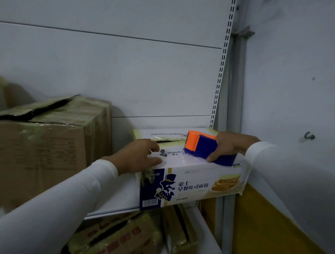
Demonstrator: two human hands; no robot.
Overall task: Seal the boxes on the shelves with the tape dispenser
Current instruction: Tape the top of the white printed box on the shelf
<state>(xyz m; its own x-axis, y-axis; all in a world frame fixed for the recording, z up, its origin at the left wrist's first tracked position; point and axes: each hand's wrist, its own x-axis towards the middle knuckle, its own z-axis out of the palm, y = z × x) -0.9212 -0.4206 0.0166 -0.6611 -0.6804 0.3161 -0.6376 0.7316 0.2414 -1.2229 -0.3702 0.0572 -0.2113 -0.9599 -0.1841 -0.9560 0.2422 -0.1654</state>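
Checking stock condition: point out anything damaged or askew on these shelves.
The big brown carton at left has a torn, lifted top flap. The white bread box overhangs the shelf edge.

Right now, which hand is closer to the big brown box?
Left. The left hand presses the white box just beside the brown box; the right hand grips the tape dispenser farther away.

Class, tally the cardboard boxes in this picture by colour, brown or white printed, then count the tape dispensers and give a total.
Brown boxes: 3, the large brown box, the lower brown box and the narrow brown box.
White printed boxes: 1, the white box.
Tape dispensers: 1, the tape dispenser.
Total: 5
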